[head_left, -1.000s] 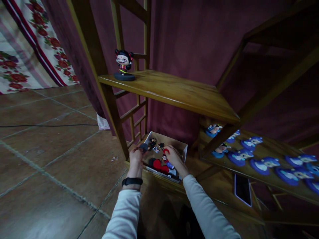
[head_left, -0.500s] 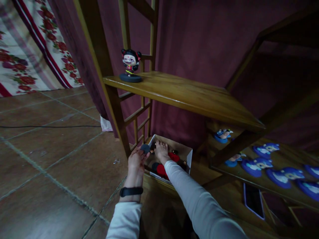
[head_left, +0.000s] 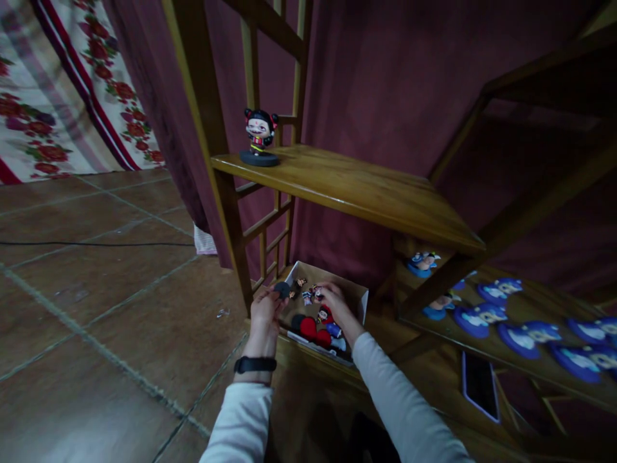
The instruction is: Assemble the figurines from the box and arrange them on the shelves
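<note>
My left hand, closed, pinches a dark grey round disc like a figurine base at the left rim of a white cardboard box. Inside the box my right hand has its fingers closed at a small pink-and-dark figurine, whose far part they cover. Brown-and-black pieces lie close by, near the disc. Red rounded pieces and a red-and-black figurine rest toward the front of the box, with a blue piece beside them.
A black-haired figurine on a dark base stands on the wooden shelf above the box. Several blue-based figurines occupy the lower shelf at right. Below them lies a phone. The shelf's wooden upright rises left of the box.
My right hand has moved right within the box, uncovering the pink-and-dark figurine and more pieces. My left hand keeps the disc at nearly the same spot. The view has shifted slightly.
</note>
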Available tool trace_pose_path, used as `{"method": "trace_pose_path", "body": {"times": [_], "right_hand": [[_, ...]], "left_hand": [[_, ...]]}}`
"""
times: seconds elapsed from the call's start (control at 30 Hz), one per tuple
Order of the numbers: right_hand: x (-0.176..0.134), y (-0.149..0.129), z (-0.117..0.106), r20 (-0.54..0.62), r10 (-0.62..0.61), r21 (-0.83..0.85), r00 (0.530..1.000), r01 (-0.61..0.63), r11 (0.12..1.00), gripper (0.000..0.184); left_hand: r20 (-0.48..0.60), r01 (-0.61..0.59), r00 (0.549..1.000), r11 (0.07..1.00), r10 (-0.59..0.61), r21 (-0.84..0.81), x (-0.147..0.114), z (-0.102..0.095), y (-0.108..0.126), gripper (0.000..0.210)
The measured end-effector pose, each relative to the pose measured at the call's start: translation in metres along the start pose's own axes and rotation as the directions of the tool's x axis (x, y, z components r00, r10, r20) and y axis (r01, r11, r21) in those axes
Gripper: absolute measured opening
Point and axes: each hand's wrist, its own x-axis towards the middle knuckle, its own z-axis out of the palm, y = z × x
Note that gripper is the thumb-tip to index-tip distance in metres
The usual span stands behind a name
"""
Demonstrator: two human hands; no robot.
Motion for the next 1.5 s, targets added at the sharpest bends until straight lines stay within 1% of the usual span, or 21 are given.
{"method": "trace_pose_path", "body": {"times": [0.03, 0.1, 0.17, 0.23, 0.3, 0.4, 0.47, 0.57, 0.73, 0.83, 0.97, 1.07, 1.23, 1.4, 1.5], "right_hand": [[-0.009, 0.0, -0.005, 0.035, 0.041, 0.127, 0.999, -0.045, 0.991, 0.026], [-0.029, -0.002, -0.013, 0.091, 0.094, 0.302, 0.991, -0.117, 0.946, 0.026], [-0.049, -0.006, -0.019, 0.114, 0.093, 0.395, 0.989, -0.131, 0.909, 0.026], [-0.065, -0.011, -0.022, 0.089, 0.047, 0.418, 0.995, -0.08, 0.905, 0.028], [-0.079, -0.017, -0.025, 0.017, -0.013, 0.377, 1.0, 0.006, 0.926, 0.03], [-0.091, -0.023, -0.03, -0.097, -0.113, 0.233, 0.989, 0.133, 0.963, 0.03], [-0.094, -0.025, -0.033, -0.117, -0.189, 0.142, 0.975, 0.204, 0.969, 0.026], [-0.095, -0.024, -0.036, -0.105, -0.266, 0.045, 0.958, 0.272, 0.961, 0.023], [-0.091, -0.02, -0.036, -0.099, -0.303, -0.051, 0.948, 0.299, 0.953, 0.022], [-0.089, -0.018, -0.036, -0.12, -0.32, -0.081, 0.94, 0.312, 0.947, 0.023], [-0.09, -0.019, -0.038, -0.146, -0.34, -0.218, 0.929, 0.305, 0.927, 0.023], [-0.092, -0.023, -0.037, -0.137, -0.354, -0.323, 0.925, 0.296, 0.899, 0.022], [-0.097, -0.03, -0.036, -0.101, -0.392, -0.448, 0.914, 0.31, 0.838, 0.021], [-0.101, -0.035, -0.034, -0.051, -0.442, -0.539, 0.895, 0.348, 0.767, 0.02], [-0.103, -0.035, -0.032, -0.023, -0.445, -0.573, 0.895, 0.353, 0.74, 0.02]], "left_hand": [[0.017, 0.012, 1.0, 1.0, -0.013, 0.017, -0.002, 0.002, -0.003, 0.019], [0.067, 0.045, 0.997, 0.997, -0.049, 0.06, -0.007, 0.007, -0.009, 0.018], [0.126, 0.074, 0.988, 0.992, -0.087, 0.105, -0.015, 0.011, -0.016, 0.02], [0.184, 0.088, 0.976, 0.984, -0.115, 0.152, -0.024, 0.015, -0.022, 0.022], [0.238, 0.11, 0.959, 0.974, -0.157, 0.197, -0.033, 0.018, -0.027, 0.023], [0.295, 0.163, 0.927, 0.958, -0.231, 0.237, -0.045, 0.019, -0.032, 0.023], [0.326, 0.187, 0.908, 0.95, -0.265, 0.251, -0.051, 0.019, -0.035, 0.023], [0.359, 0.198, 0.89, 0.949, -0.28, 0.246, -0.056, 0.018, -0.039, 0.023], [0.392, 0.182, 0.88, 0.954, -0.266, 0.239, -0.063, 0.022, -0.046, 0.02], [0.383, 0.164, 0.891, 0.959, -0.245, 0.233, -0.065, 0.024, -0.049, 0.018], [0.364, 0.146, 0.904, 0.961, -0.226, 0.235, -0.065, 0.025, -0.05, 0.017], [0.351, 0.127, 0.912, 0.961, -0.211, 0.246, -0.065, 0.025, -0.049, 0.015], [0.342, 0.093, 0.922, 0.962, -0.181, 0.258, -0.066, 0.023, -0.048, 0.012], [0.342, 0.109, 0.918, 0.958, -0.199, 0.266, -0.065, 0.022, -0.049, 0.013], [0.334, 0.122, 0.92, 0.958, -0.208, 0.26, -0.065, 0.021, -0.05, 0.011]]}}
